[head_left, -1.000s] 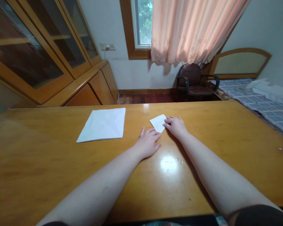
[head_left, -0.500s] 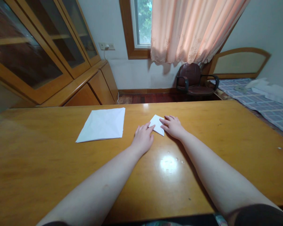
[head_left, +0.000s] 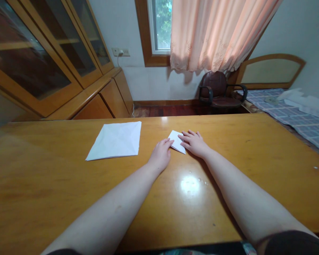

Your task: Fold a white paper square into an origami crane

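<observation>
Left grip (head_left: 161,154) is lying flat with fingers apart, nothing clamped, tips touching the left edge of the small folded paper (head_left: 177,141). Right grip (head_left: 195,143) is flat and loose too, fingers pressing its right side. That paper sits mid-way across the table (head_left: 69,184), with a bigger creased sheet (head_left: 115,140) off to its left.

Single view only. The camera sits on my head, above the near edge of the wooden table (head_left: 55,198), facing forward and down. My forearms enter from the bottom edge; my left hand (head_left: 159,156) and right hand (head_left: 195,144) lie mid-frame, close. The window (head_left: 162,24) tops the frame
</observation>
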`<state>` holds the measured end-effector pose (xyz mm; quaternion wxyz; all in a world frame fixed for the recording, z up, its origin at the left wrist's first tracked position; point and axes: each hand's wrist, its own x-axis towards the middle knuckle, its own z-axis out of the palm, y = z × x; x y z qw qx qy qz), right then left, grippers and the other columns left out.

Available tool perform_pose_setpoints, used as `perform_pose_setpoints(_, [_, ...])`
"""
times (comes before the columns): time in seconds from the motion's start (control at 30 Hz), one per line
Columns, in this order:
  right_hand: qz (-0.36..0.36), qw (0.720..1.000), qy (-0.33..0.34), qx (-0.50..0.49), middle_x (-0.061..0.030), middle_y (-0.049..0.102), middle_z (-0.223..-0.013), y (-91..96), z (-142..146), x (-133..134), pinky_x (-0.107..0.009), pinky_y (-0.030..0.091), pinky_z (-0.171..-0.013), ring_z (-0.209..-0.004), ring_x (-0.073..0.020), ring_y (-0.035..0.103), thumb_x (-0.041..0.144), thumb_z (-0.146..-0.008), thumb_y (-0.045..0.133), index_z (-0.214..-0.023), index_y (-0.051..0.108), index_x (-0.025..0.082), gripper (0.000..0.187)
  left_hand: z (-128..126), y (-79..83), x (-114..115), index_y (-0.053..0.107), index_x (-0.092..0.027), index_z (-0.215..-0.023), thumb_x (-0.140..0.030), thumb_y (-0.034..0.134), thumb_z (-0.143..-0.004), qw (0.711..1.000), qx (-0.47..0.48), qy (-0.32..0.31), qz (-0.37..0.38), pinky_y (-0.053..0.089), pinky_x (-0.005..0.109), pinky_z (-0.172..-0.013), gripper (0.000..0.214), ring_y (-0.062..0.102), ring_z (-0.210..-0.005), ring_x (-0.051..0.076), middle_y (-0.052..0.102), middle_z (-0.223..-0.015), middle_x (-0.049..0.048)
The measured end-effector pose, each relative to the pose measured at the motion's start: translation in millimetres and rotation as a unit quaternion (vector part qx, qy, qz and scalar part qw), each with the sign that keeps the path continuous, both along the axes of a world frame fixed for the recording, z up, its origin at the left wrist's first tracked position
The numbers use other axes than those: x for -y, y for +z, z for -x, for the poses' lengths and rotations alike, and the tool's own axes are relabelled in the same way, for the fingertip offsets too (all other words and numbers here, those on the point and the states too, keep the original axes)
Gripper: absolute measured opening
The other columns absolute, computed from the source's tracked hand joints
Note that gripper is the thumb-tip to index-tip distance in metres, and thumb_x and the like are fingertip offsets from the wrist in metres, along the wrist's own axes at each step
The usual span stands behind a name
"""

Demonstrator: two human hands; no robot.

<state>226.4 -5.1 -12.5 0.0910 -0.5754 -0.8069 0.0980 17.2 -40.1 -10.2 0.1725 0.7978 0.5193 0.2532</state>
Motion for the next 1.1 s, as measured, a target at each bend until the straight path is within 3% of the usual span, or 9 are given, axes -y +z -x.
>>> perform_pose_setpoints(0.17, [0.0,0.998,0.031,-0.047,-0.0037,0.046,-0.143,-0.2,-1,-1,-0.063,0.017,-0.108,-0.137,-0.0322,0.03,0.045,-0.087,0.054,-0.127,0.057,0.035,0.042,0,1.0,-3,0.062,-0.019,-0.117,-0.004,0.046,-0.083,0.999,0.042,-0.025,-0.021,0.045,0.034,-0.1,0.04,0.058,-0.107,0.017,0.065,-0.113,0.0065])
perform_pose_setpoints(0.33, [-0.008,0.998,0.029,-0.061,-0.0043,0.048,-0.142,-1.5,-1,-1,-0.06,0.02,-0.108,-0.136,-0.0321,0.032,0.045,-0.084,0.059,-0.123,0.061,0.035,0.04,0,7.2,1,0.069,-0.023,-0.102,-0.019,0.053,-0.087,0.999,-0.006,-0.026,-0.033,0.046,0.037,-0.092,0.022,0.059,-0.096,0.019,0.07,-0.101,0.0036])
perform_pose_setpoints(0.47, [-0.006,0.997,0.036,-0.062,-0.0042,0.048,-0.142,-1.7,-1,-1,-0.059,0.021,-0.107,-0.134,-0.0319,0.034,0.045,-0.085,0.058,-0.123,0.061,0.035,0.039,1,9.8,3,0.072,-0.027,-0.096,-0.026,0.058,-0.085,0.997,-0.033,0.011,-0.064,0.042,0.04,-0.096,0.018,0.055,-0.104,0.021,0.068,-0.107,0.0022])
perform_pose_setpoints(0.63, [-0.008,0.997,0.046,-0.065,-0.0034,0.049,-0.141,-3.6,-3,-2,-0.057,0.023,-0.107,-0.133,-0.0314,0.036,0.045,-0.085,0.057,-0.124,0.06,0.035,0.04,2,7.9,0,0.069,-0.026,-0.103,-0.026,0.06,-0.083,0.999,-0.023,0.031,-0.036,0.042,0.038,-0.097,0.022,0.057,-0.106,0.02,0.068,-0.109,0.0029])
perform_pose_setpoints(0.9, [-0.053,0.991,0.041,-0.118,-0.0079,0.063,-0.119,-7.0,-4,-6,-0.045,0.035,-0.1,-0.112,-0.0247,0.053,0.044,-0.076,0.069,-0.103,0.072,0.027,0.032,2,6.6,2,0.071,-0.028,-0.093,-0.025,0.055,-0.087,0.997,-0.066,0.015,-0.033,0.025,0.052,-0.11,0.017,0.048,-0.123,0.024,0.069,-0.108,0.0004])
perform_pose_setpoints(1.0, [-0.051,0.988,0.051,-0.138,-0.007,0.066,-0.112,-5.5,-3,-5,-0.045,0.036,-0.099,-0.107,-0.0237,0.056,0.041,-0.077,0.068,-0.098,0.073,0.026,0.025,0,9.3,4,0.07,-0.028,-0.094,-0.025,0.054,-0.087,0.997,-0.065,-0.015,-0.039,0.022,0.051,-0.112,0.017,0.049,-0.123,0.022,0.07,-0.107,0.001])
perform_pose_setpoints(1.1, [-0.039,0.986,0.065,-0.15,-0.0064,0.067,-0.11,-3.3,-3,-4,-0.046,0.034,-0.099,-0.105,-0.0232,0.057,0.038,-0.079,0.067,-0.094,0.074,0.027,0.02,-1,12.0,5,0.069,-0.026,-0.097,-0.024,0.052,-0.089,0.998,-0.051,-0.039,-0.026,0.028,0.047,-0.11,0.019,0.058,-0.111,0.019,0.07,-0.106,0.0019])
